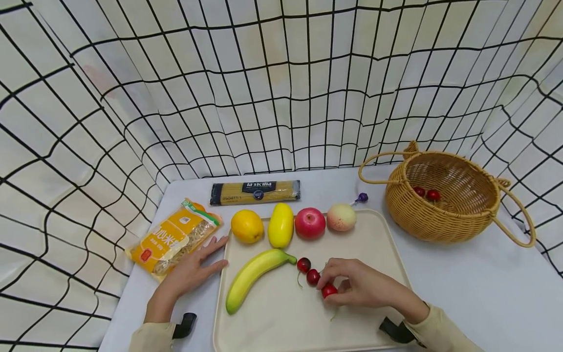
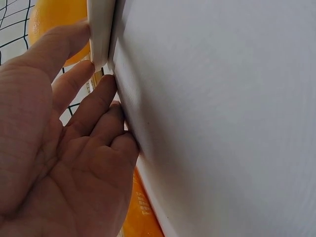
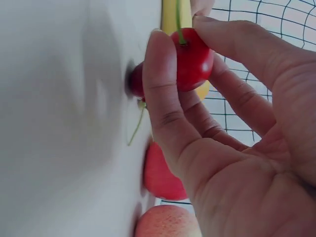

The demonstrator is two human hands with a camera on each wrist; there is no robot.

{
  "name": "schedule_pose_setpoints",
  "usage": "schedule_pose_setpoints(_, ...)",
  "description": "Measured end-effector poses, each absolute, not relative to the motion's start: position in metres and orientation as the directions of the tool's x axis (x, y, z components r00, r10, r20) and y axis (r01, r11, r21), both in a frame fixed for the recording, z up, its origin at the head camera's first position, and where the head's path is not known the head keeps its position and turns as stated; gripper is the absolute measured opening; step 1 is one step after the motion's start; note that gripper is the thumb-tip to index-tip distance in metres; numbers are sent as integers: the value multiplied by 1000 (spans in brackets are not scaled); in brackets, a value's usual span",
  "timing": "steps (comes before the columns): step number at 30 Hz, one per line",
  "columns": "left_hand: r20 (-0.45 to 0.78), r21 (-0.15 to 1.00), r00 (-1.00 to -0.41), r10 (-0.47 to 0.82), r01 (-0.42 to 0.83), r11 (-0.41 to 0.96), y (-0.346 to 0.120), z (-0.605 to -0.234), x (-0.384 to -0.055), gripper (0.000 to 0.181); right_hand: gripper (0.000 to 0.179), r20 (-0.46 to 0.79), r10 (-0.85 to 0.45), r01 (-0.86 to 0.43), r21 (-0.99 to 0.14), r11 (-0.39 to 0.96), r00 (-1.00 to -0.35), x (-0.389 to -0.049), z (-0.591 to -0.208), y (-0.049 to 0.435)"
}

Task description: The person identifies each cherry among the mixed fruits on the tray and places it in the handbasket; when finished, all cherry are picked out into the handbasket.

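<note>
My right hand (image 1: pixel 358 283) pinches a red cherry (image 3: pixel 195 61) between thumb and fingers, low over the beige tray (image 1: pixel 281 332); its green stem shows. Two darker cherries lie just beyond, one cherry (image 1: pixel 313 277) close to the fingers and another cherry (image 1: pixel 304 265) by the banana's tip. Left of them curves a yellow-green banana (image 1: pixel 255 276). My left hand (image 1: pixel 191 271) rests at the tray's left edge, fingers loosely extended and holding nothing. In the left wrist view the fingertips (image 2: pixel 88 66) meet the tray's rim.
Along the tray's back stand an orange (image 1: pixel 247 226), a yellow mango-like fruit (image 1: pixel 280 226), a red apple (image 1: pixel 310 223) and a peach (image 1: pixel 341 217). Behind lie spaghetti (image 1: pixel 255 192) and a purple lollipop (image 1: pixel 362 197). A noodle bag (image 1: pixel 176 239) lies left; a wicker basket (image 1: pixel 435 227) holding cherries stands right.
</note>
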State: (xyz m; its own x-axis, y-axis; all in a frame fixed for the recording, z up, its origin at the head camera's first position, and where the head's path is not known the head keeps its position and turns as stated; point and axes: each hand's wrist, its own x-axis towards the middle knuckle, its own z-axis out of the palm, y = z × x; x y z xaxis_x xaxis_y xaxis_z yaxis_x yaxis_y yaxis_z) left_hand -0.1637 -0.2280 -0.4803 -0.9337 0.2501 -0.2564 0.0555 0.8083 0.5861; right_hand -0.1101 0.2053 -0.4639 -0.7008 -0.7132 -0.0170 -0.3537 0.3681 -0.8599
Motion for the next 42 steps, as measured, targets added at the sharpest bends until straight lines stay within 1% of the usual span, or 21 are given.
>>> schedule_pose_setpoints(6,-255,587,-933,255,61,808,-228,-481,-164,72,18,-15,-701,-331,-874,355,-713,-119,-452,203)
schedule_pose_setpoints(12,-253,575,-933,257,68,815,-229,-482,-165,72,22,20,-671,-331,-880,340,-741,-127,-440,204)
schedule_pose_setpoints(19,-262,583,-932,252,55,811,-229,-481,-165,72,26,81,-645,-351,-886,302,-760,-137,-415,212)
schedule_pose_setpoints(22,-268,576,-931,248,52,816,-229,-482,-165,72,27,99,-636,-364,-882,300,-765,-143,-403,218)
schedule_pose_setpoints(27,-269,569,-931,246,52,820,-229,-483,-165,73,31,114,-598,-377,-863,336,-793,-154,-387,230)
schedule_pose_setpoints(35,-264,567,-931,250,60,821,-229,-481,-165,72,30,160,-597,-396,-872,289,-786,-168,-372,242)
schedule_pose_setpoints(42,-264,573,-933,244,52,818,-229,-480,-163,71,30,147,-518,-379,-846,376,-843,-173,-355,252)
